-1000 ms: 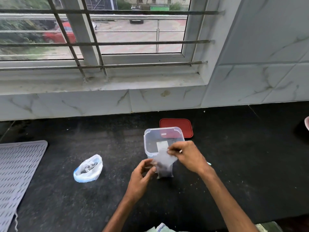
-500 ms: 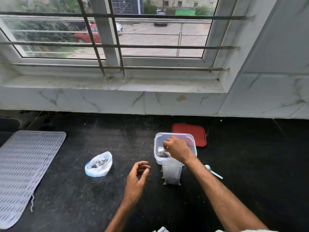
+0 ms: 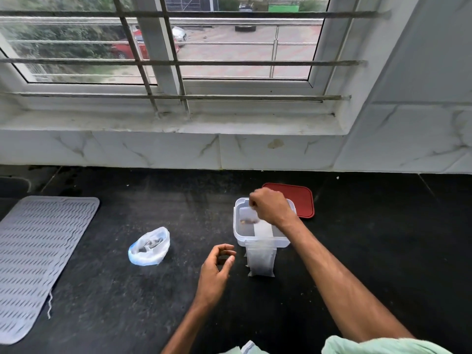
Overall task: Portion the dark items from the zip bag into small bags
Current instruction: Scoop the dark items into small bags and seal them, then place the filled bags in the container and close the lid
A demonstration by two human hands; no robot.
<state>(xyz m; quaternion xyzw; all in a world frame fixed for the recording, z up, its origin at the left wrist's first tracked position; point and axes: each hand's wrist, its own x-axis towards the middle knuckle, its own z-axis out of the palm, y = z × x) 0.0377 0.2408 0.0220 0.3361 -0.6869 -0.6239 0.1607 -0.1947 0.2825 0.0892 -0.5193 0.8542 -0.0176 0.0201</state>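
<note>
- Countertop of black speckled stone, running full width; white marble-veined wall tiles behind it at 12 o'clock.
- Barred window above the sill, with cars and a paved yard outside.
- Right hand reaches from 5 o'clock, forearm crossing over the near rim of a clear plastic tub. The fist sits over the tub's far side, knuckles up, fingers curled downward. Whether they pinch anything cannot be told; the fingertips are hidden.
- Left hand hovers above the counter at 8 o'clock of the tub, fingers loosely curled, thumb apart from them, holding nothing.
- Small bags, a flat translucent stack, stand upright against the tub's near wall at its 6 o'clock.
- Inside the tub lies a pale flat bag with brownish bits beside it, partly covered by the right wrist.
- Blue-edged plastic bag, mouth open, lies well apart at 9 o'clock of the tub; dark items show inside.
- Red lid lies flat at the tub's 2 o'clock, just behind it.
- Grey ridged mat is at far 9 o'clock.
- Pale green cloth shows at the bottom edge, 5 o'clock.
</note>
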